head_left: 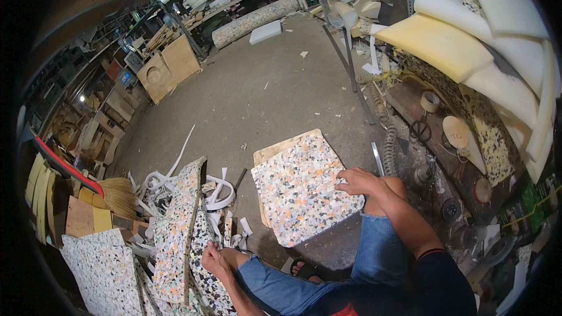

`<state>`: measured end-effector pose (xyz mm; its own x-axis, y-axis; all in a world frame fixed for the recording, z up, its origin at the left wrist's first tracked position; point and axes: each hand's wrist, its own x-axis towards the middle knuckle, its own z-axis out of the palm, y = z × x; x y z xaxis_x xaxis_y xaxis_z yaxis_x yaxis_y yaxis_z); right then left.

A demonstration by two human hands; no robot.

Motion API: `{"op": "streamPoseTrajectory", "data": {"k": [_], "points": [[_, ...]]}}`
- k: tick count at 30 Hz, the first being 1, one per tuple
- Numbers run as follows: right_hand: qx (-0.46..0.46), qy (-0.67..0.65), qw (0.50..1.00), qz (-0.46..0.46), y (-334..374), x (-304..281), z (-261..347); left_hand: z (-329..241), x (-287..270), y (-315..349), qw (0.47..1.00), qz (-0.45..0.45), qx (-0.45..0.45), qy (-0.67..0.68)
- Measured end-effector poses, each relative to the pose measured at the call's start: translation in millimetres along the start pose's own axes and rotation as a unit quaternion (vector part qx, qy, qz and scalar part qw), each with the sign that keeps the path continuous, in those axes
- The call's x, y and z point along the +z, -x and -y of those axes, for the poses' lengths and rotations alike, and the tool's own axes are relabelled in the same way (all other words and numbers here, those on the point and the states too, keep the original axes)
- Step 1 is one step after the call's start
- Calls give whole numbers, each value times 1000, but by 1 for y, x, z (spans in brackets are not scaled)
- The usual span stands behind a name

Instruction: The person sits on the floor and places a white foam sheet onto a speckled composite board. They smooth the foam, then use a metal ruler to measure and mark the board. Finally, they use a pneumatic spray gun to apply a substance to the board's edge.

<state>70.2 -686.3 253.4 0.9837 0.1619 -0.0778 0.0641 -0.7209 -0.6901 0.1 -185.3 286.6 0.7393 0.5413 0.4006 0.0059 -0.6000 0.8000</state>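
"Where's the foam square (307,196)?"

"I have it over a pale board (281,151). My right hand (358,182) is at its right edge, fingers loosely bent; I can't tell whether that grip pinches. My left hand (216,262) curls by the left knee (236,259), hold unclear."

"Step?"

"Aligning foam and board, I'd judge; next calls for squaring their edges."

"Containers?"

"A green bag (535,208), contents hidden."

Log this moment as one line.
Right hand: at foam square | left hand: near foam sheets, grip unclear | broom: at left
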Motion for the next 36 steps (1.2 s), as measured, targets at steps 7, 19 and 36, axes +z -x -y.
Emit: {"op": "streamPoseTrajectory", "data": {"k": [7, 19, 36], "points": [[-6, 32, 999, -9, 2, -3, 5, -1, 1, -1, 999, -26, 7, -34], [12, 20, 1000, 5, 1, -4, 5, -8, 2, 1, 994, -21, 26, -99], [19, 6, 1000, 17, 3, -9, 11, -4, 2, 1, 994, -20, 21, -101]]}}
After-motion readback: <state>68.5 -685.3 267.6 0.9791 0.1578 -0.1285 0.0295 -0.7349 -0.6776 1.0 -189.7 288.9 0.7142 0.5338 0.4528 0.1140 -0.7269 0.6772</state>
